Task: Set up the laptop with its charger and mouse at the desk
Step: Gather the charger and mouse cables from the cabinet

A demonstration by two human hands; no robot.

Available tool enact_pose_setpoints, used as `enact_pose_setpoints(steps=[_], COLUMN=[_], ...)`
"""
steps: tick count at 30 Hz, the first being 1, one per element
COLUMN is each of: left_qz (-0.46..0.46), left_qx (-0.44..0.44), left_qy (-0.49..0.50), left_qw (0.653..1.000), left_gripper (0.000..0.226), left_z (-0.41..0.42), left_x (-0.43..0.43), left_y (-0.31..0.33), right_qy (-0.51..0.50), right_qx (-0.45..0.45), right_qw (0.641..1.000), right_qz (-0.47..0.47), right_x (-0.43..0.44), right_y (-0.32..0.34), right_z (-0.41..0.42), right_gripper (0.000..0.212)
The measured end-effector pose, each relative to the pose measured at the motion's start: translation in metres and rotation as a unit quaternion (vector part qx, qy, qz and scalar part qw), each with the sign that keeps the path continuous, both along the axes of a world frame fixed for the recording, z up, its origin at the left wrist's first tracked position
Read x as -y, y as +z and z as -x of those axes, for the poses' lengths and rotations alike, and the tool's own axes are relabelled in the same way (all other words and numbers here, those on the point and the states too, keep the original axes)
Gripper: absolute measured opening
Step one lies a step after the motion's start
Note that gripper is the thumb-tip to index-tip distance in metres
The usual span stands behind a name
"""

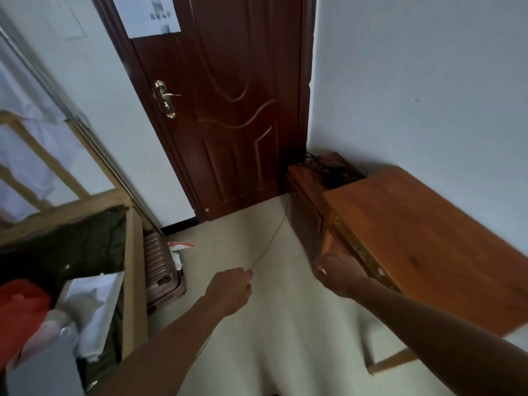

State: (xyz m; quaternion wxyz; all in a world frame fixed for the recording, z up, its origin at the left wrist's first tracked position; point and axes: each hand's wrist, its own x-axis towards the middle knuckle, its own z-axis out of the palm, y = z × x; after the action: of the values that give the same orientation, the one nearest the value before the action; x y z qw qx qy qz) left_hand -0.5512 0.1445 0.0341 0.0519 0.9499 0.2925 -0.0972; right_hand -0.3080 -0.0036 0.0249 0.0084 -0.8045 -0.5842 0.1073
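Fingers (248,277) of the left hand (230,290) are clenched around a thin cord (271,238), probably the charger lead. It runs taut, up and to the far right, toward a dark cable tangle (333,170) on the low cabinet (303,178) beside the door (228,110). Right hand (335,271) reaches to the near-left corner of the desk (428,238); blur hides whether its fingers are closed or loose, cannot tell. No laptop or mouse in view; desk top bare. Judgement: cord's long axis points from left fist to cabinet, so the left hand is nearer and leads the pull.
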Motion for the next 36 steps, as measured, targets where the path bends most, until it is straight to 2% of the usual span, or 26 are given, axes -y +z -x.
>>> enact_pose_setpoints(steps=[7, 16, 25, 30, 36], left_qz=[0.018, 0.039, 0.053, 0.069, 0.127], left_qx=[0.006, 0.0, 0.002, -0.01, -0.016], left_qy=[-0.028, -0.061, -0.11, -0.162, -0.208], left_qw=[0.999, 0.997, 0.993, 0.984, 0.97], left_gripper=[0.029, 0.022, 0.019, 0.019, 0.015], left_z=[-0.079, -0.239, -0.358, -0.43, -0.515], left_x=[-0.109, -0.268, -0.394, -0.472, -0.558], left_y=[0.0, -0.019, -0.022, -0.043, -0.055], right_qy=[-0.023, -0.092, -0.142, -0.249, -0.384], right_qx=[-0.024, -0.052, -0.079, -0.081, -0.129], right_qw=[0.999, 0.994, 0.986, 0.961, 0.907], right_qz=[0.026, 0.039, 0.035, 0.092, 0.116], right_x=[-0.086, -0.24, -0.347, -0.386, -0.43], right_y=[0.001, -0.038, -0.051, -0.081, -0.104], right_z=[-0.058, -0.206, -0.32, -0.375, -0.413], right_gripper=[0.03, 0.025, 0.029, 0.037, 0.034])
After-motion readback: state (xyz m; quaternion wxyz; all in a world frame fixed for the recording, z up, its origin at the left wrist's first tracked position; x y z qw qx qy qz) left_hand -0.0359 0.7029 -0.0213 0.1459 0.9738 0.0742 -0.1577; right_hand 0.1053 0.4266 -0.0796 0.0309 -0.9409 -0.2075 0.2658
